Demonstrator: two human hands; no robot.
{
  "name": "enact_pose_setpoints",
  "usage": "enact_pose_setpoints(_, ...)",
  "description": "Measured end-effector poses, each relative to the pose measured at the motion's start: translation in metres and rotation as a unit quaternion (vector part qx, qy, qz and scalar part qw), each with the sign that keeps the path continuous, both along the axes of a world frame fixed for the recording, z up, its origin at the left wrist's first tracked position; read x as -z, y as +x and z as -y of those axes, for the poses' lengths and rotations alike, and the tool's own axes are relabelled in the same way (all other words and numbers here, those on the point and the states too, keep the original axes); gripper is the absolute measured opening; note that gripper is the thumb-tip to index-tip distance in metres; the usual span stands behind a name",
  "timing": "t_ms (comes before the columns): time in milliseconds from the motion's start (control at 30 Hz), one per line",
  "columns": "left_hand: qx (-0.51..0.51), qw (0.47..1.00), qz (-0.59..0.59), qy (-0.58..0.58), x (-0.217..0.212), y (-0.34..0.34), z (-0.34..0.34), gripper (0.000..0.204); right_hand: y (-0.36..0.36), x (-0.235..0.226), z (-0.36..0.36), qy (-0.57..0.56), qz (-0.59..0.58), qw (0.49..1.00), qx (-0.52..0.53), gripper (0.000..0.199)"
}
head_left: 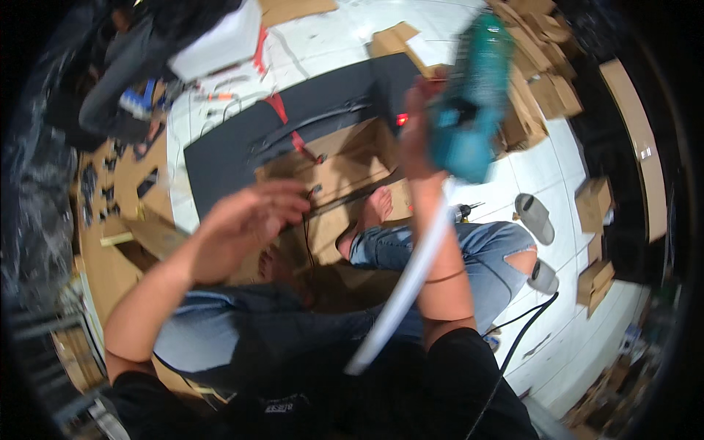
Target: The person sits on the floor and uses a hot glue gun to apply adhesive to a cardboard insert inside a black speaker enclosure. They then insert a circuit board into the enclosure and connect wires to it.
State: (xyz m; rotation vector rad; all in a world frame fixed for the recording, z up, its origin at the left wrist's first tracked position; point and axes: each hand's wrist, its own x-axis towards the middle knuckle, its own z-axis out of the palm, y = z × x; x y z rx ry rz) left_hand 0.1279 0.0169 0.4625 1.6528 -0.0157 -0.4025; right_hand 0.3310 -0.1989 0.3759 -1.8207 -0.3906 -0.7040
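My right hand [419, 139] is raised at the upper right, closed round a teal glue gun [469, 110], which motion blurs. A long white glue stick [403, 297] trails from the gun's lower end, across my forearm. My left hand [253, 220] hovers over the left side of a cardboard box [359, 158], its fingers stretched out and nothing seen in them. Below those fingertips hangs a thin dark wire [306, 238]; whether they touch it is unclear. Behind the box lies a large black panel [220, 158] with red strips [276, 108] on it.
A drill [462, 211] lies beyond my right knee, near grey slippers [534, 218]. Black cable [524, 341] runs along my right side. Cardboard pieces [554, 95] pile up at the far right. Another person's sleeve [110, 95] shows at the far left, near small tools [220, 96].
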Motion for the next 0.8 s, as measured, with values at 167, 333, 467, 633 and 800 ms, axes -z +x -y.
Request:
enact_pose_setpoints(167, -0.079, 0.989, 0.003, 0.124, 0.021, 0.011, -0.049, 0.048, -0.009, 0.0, 0.041, 0.16, -0.128, 0.955, -0.216, 0.04)
enact_pose_setpoints(333, -0.054, 0.883, 0.156, 0.439, 0.074, 0.033, -0.089, 0.045, -0.099, 0.05, 0.021, 0.166, -0.314, 0.898, -0.259, 0.043)
enact_pose_setpoints(467, -0.044, 0.824, 0.28, 0.49, 0.122, 0.055, -0.095, 0.046, -0.153, 0.094, -0.027, 0.446, -0.401, 0.754, -0.267, 0.053)
enact_pose_setpoints(633, -0.035, 0.8, 0.348, 0.487, 0.137, 0.06, -0.09, 0.052, -0.165, 0.115, -0.049, 0.561, -0.45, 0.662, -0.21, 0.052)
enact_pose_setpoints(800, -0.046, 0.806, 0.368, 0.461, 0.144, 0.057, -0.094, 0.053, -0.146, 0.149, -0.045, 0.54, -0.474, 0.678, -0.156, 0.042)
